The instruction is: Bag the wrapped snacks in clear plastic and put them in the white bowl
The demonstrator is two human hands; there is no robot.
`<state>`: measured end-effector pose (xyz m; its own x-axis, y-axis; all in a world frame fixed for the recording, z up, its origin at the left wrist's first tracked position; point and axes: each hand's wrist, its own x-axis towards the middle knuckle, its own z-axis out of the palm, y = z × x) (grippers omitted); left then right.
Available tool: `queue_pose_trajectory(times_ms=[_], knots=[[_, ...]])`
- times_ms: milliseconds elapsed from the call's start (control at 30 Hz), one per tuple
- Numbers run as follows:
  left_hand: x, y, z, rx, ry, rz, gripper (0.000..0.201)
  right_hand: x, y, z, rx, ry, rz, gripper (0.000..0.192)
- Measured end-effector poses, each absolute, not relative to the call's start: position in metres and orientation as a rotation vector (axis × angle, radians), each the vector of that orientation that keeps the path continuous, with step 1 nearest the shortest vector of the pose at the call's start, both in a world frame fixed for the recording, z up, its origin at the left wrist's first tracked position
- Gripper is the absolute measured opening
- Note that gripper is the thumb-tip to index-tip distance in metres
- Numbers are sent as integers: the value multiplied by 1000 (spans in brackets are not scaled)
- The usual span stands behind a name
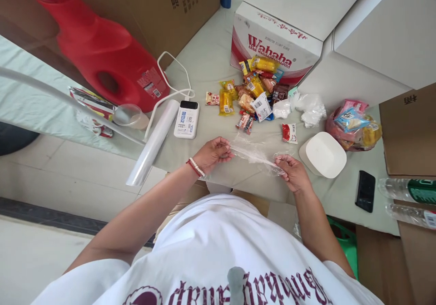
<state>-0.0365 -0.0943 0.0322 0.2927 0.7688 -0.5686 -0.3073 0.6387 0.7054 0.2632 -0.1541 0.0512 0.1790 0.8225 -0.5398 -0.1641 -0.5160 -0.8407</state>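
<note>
Hands first: left hand (214,153) and right hand (293,172) each pinch one end of a clear plastic bag (254,154), stretched flat between them just above the near edge of the table (211,55). Left fingers are closed on the bag's left edge; right fingertips are closed on its right corner. The bag looks empty, film slightly crumpled in the middle.

Containers:
- Wahaha carton (272,46) at the back of the table, closed, contents not visible.
- Pink-tinted plastic bag (352,125) on the right, holding several wrapped snacks; exact count not readable.
- White lidded tub (323,154) just right of the right hand, lid on.
- Red detergent jug (102,55) on the left, with a clear cap (131,115) beside it.

Counts:
- Loose snack packets (254,91) piled in front of the carton: roughly a dozen, overlapping, can't fix the number. One red packet (289,133) lies apart, near the stretched bag.
- One roll of clear film (154,142) left of the left hand.
- One white power bank (187,119) with white cable.
- One black phone (365,190) right of the tub.
- Two plastic bottles (407,190) lying at the far right edge.
- One crumpled white bag (303,107) by the pile.
</note>
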Motion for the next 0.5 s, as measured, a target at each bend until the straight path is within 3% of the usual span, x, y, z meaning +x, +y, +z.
queue_pose_trajectory(times_ms=[200,500], knots=[[-9,-110,30,400,1175,690,56,225,-161,39,-1531,-461,1484,52],[5,-115,21,461,1233,821,40,215,-170,43,-1542,-666,1572,57]])
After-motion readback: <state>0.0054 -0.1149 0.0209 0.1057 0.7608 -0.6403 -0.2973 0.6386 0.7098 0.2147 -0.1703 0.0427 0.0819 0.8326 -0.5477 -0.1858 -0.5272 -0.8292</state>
